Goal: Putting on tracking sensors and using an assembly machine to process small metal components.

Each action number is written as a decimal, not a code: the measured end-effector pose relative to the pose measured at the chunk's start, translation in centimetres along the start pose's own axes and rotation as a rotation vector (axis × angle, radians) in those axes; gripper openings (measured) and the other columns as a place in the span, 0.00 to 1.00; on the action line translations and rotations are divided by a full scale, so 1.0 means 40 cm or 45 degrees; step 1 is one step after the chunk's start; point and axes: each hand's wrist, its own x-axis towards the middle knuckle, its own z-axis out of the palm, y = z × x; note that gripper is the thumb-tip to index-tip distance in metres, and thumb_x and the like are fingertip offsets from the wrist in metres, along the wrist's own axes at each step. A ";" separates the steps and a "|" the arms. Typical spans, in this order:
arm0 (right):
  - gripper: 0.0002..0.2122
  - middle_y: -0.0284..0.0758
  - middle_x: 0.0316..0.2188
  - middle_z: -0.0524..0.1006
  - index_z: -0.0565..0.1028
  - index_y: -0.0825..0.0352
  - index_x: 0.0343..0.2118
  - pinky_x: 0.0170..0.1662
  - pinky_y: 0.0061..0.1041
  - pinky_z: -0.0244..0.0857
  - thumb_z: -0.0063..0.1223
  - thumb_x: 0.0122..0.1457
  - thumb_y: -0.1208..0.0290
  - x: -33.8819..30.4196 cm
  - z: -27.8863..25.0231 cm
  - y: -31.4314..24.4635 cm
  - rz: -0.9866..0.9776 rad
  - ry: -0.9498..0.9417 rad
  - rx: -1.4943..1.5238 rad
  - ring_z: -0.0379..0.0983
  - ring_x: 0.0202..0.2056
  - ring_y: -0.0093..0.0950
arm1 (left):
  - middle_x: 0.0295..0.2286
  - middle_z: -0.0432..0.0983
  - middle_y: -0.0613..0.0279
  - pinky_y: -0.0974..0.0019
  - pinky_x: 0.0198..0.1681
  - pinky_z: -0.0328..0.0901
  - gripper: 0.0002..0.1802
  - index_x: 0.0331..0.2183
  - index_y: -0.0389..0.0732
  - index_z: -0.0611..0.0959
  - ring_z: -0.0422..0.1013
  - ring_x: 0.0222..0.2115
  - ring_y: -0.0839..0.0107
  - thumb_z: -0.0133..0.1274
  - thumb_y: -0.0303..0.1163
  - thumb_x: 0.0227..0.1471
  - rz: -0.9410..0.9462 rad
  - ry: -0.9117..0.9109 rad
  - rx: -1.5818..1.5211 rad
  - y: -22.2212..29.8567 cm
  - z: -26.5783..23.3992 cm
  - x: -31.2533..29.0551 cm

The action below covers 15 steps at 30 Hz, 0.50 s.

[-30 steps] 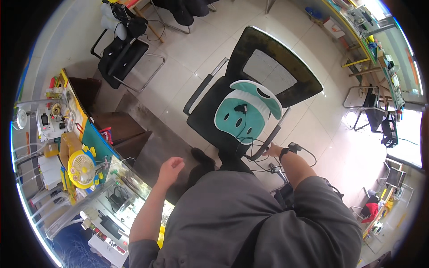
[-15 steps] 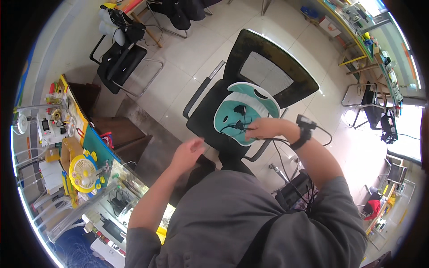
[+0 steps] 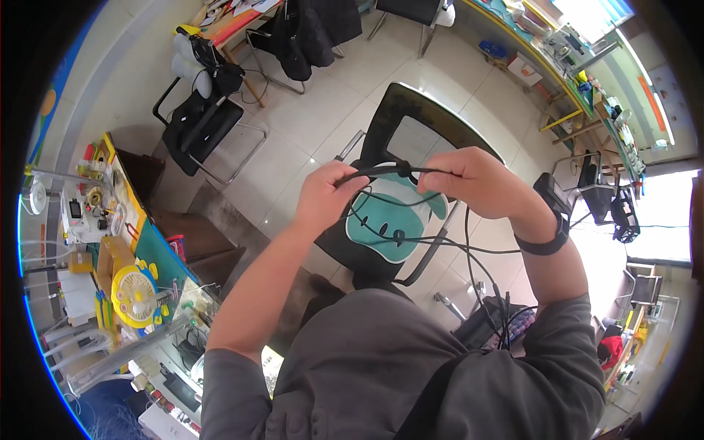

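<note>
A bundle of black cable [image 3: 404, 169] is stretched between my two hands in front of my chest. My left hand [image 3: 325, 196] pinches one side of it between thumb and fingers. On the other side, my right hand [image 3: 477, 183] grips the cable with curled fingers. A dark lump, perhaps a knot or tie, sits on the stretch between them. Loose loops hang below and trail right. Under the hands lies a teal and white seat cushion [image 3: 374, 216] on a black mesh-backed chair [image 3: 383, 133]. A black strap with a box-like device [image 3: 554, 196] is on my right wrist.
At left is a cluttered workbench [image 3: 156, 227] with a yellow fan [image 3: 135, 295]. A black chair [image 3: 203, 125] stands far left. A dark bag [image 3: 477, 323] with cables running to it sits by my right side. Another bench [image 3: 568, 81] lines the far right.
My right hand has lifted from the cushion with the cable. My left hand, empty before, has moved up and right and taken hold of it. The cable is now stretched between both hands.
</note>
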 end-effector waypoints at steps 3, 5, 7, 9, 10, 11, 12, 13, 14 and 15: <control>0.09 0.29 0.24 0.72 0.79 0.69 0.37 0.31 0.21 0.58 0.51 0.62 0.68 0.009 -0.042 0.029 0.042 0.066 -0.146 0.63 0.27 0.19 | 0.27 0.77 0.68 0.73 0.28 0.62 0.09 0.33 0.37 0.85 0.68 0.25 0.80 0.63 0.29 0.48 0.060 0.089 -0.085 -0.021 -0.072 0.033; 0.10 0.32 0.29 0.75 0.78 0.69 0.41 0.34 0.22 0.61 0.52 0.62 0.68 -0.005 -0.062 0.075 0.062 0.107 -0.261 0.66 0.30 0.21 | 0.25 0.76 0.70 0.75 0.27 0.60 0.08 0.32 0.36 0.85 0.66 0.23 0.82 0.63 0.27 0.48 -0.063 0.030 -0.207 -0.012 -0.140 0.044; 0.17 0.37 0.43 0.75 0.73 0.67 0.51 0.45 0.26 0.65 0.54 0.60 0.67 -0.033 -0.071 0.123 -0.085 0.237 -0.295 0.70 0.40 0.28 | 0.24 0.75 0.71 0.76 0.25 0.58 0.05 0.31 0.34 0.85 0.62 0.21 0.84 0.60 0.24 0.48 -0.101 -0.019 -0.319 0.045 -0.231 0.046; 0.23 0.39 0.50 0.72 0.68 0.66 0.57 0.54 0.30 0.64 0.56 0.59 0.67 -0.054 -0.090 0.114 -0.073 0.138 -0.412 0.70 0.48 0.32 | 0.22 0.74 0.71 0.77 0.23 0.55 0.04 0.31 0.34 0.85 0.60 0.20 0.85 0.56 0.21 0.51 -0.001 -0.036 -0.444 0.069 -0.332 0.044; 0.23 0.40 0.50 0.72 0.69 0.67 0.56 0.54 0.31 0.64 0.56 0.59 0.66 -0.063 -0.090 0.092 0.067 0.076 -0.268 0.70 0.49 0.34 | 0.22 0.73 0.71 0.78 0.22 0.53 0.05 0.31 0.34 0.84 0.59 0.19 0.86 0.54 0.21 0.52 0.057 -0.014 -0.522 0.078 -0.374 0.037; 0.23 0.41 0.50 0.73 0.69 0.67 0.56 0.54 0.33 0.64 0.57 0.59 0.65 -0.072 -0.088 0.078 0.204 0.013 -0.126 0.70 0.49 0.35 | 0.20 0.71 0.71 0.78 0.21 0.51 0.05 0.34 0.34 0.83 0.57 0.17 0.86 0.53 0.23 0.55 0.075 0.132 -0.683 0.084 -0.400 0.032; 0.23 0.41 0.50 0.73 0.69 0.67 0.56 0.54 0.33 0.64 0.57 0.59 0.65 -0.084 -0.089 0.080 0.205 0.020 -0.125 0.70 0.49 0.35 | 0.18 0.68 0.72 0.78 0.19 0.47 0.08 0.36 0.33 0.81 0.53 0.16 0.87 0.55 0.27 0.56 0.120 0.098 -0.701 0.094 -0.442 0.042; 0.24 0.43 0.50 0.73 0.70 0.67 0.55 0.53 0.34 0.64 0.57 0.59 0.61 -0.098 -0.091 0.085 0.219 -0.174 -0.335 0.71 0.49 0.36 | 0.15 0.62 0.76 0.77 0.17 0.42 0.10 0.35 0.32 0.82 0.49 0.14 0.88 0.56 0.31 0.57 0.023 0.185 -0.650 0.116 -0.476 0.047; 0.25 0.44 0.49 0.74 0.70 0.68 0.55 0.53 0.35 0.65 0.57 0.59 0.57 -0.113 -0.091 0.089 0.237 -0.364 -0.544 0.72 0.49 0.38 | 0.14 0.60 0.78 0.77 0.17 0.40 0.10 0.34 0.33 0.82 0.48 0.14 0.88 0.57 0.32 0.57 -0.001 0.307 -0.566 0.137 -0.492 0.054; 0.25 0.44 0.49 0.74 0.70 0.68 0.55 0.53 0.35 0.65 0.57 0.59 0.57 -0.127 -0.079 0.090 0.239 -0.359 -0.543 0.72 0.49 0.38 | 0.13 0.57 0.80 0.76 0.16 0.37 0.11 0.34 0.33 0.83 0.47 0.13 0.89 0.57 0.33 0.56 -0.029 0.434 -0.478 0.150 -0.506 0.060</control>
